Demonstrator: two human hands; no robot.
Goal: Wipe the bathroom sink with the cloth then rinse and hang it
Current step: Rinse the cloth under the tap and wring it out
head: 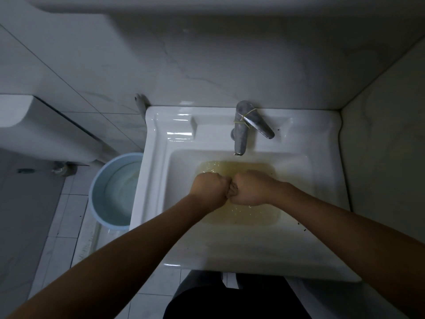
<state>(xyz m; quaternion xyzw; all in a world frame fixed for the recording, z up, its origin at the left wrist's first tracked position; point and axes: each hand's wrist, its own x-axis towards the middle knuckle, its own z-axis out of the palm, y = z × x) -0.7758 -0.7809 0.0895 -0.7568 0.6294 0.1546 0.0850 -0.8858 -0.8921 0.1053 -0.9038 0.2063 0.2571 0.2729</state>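
Rinsing looks mostly underway, both left hand [210,188] and right hand [250,189] clenched tight around the cloth [231,189] over the sink [230,254]'s murky yellowish water [241,215], hanging's left.

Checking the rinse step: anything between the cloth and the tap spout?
Nothing visible. Both hands, left and right, grip the cloth over the yellowish water in the sink; the gap up to the tap is open.
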